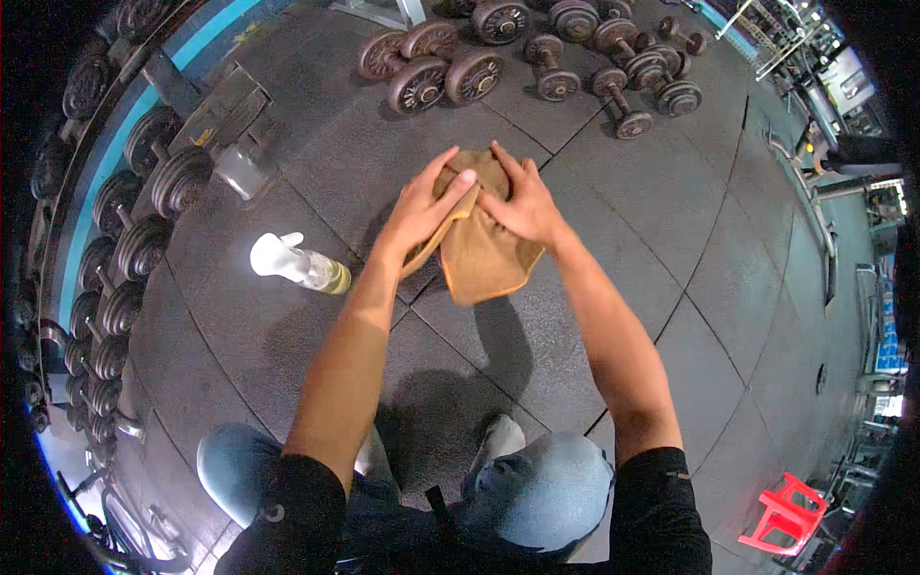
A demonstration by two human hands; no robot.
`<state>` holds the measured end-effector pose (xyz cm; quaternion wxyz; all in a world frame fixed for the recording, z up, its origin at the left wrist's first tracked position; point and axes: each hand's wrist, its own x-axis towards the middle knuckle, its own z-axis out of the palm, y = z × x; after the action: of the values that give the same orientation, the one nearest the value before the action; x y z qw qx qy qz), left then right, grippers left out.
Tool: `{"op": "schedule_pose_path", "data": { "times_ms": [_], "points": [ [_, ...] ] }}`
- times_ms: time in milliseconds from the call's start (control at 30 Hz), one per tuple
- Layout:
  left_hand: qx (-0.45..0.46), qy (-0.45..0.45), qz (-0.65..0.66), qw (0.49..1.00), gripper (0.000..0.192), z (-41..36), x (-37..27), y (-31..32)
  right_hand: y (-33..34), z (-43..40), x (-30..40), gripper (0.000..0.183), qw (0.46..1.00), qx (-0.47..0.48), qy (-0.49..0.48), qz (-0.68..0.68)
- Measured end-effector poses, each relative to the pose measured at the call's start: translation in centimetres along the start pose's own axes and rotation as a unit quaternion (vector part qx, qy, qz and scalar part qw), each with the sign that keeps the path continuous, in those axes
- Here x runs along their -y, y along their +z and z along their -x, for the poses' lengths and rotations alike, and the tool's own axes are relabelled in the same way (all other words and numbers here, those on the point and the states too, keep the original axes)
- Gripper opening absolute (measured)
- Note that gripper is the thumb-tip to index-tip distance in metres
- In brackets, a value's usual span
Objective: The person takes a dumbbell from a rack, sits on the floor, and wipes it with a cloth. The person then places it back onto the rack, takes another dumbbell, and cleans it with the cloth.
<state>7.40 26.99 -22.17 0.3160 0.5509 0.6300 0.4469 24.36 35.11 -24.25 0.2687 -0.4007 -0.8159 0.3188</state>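
Note:
A brown cloth with a yellow-orange edge [492,259] is held up between my two hands, part of it bunched at the top and part hanging down in a flap. My left hand [430,205] grips its left side, thumb over the top. On its right side my right hand [523,198] has hold of it, thumb and fingers pressing into the folds. To the left of my left hand, a spray bottle [305,267] with a white head and some yellowish liquid is on the dark floor mat.
Several dumbbells [557,77] lie on the floor beyond my hands. More dumbbells [172,180] line a rack on the left. Gym machines [819,187] line the right edge. A red plastic stool [783,514] is at the lower right. My knees [557,489] are bent below.

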Motion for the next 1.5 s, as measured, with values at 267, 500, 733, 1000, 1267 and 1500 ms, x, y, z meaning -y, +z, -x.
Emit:
{"op": "schedule_pose_path", "data": {
  "times_ms": [267, 500, 733, 1000, 1267, 1500],
  "points": [
    [0.126, -0.207, 0.116, 0.963, 0.054, -9.1, 4.8, -0.1, 0.7, -6.1, -1.1, 0.058, 0.978, 0.062, 0.188, -0.072],
    [-0.088, -0.004, -0.254, 0.963, 0.055, -6.2, 0.2, 1.3, 0.5, -3.4, -1.4, 0.058, 0.979, -0.101, 0.172, -0.039],
    [-0.074, -0.013, -0.13, 0.989, 0.061, -0.9, 0.9, 1.6, 1.0, 4.5, 2.1, 0.084, 0.994, -0.112, -0.001, 0.01],
    [-0.187, 0.098, -0.158, 0.965, 0.047, 2.6, 1.1, 3.0, 1.2, 4.2, 1.7, 0.072, 0.997, -0.068, 0.021, -0.021],
    [-0.009, 0.011, -0.221, 0.975, 0.046, -4.2, 0.8, 0.7, 0.9, -0.2, 0.1, 0.054, 0.992, -0.004, 0.119, 0.039],
    [0.198, -0.125, 0.019, 0.972, 0.051, -7.4, 2.3, 0.4, 0.6, -3.4, -2.3, 0.053, 0.983, 0.03, 0.179, -0.034]
  ]
}}
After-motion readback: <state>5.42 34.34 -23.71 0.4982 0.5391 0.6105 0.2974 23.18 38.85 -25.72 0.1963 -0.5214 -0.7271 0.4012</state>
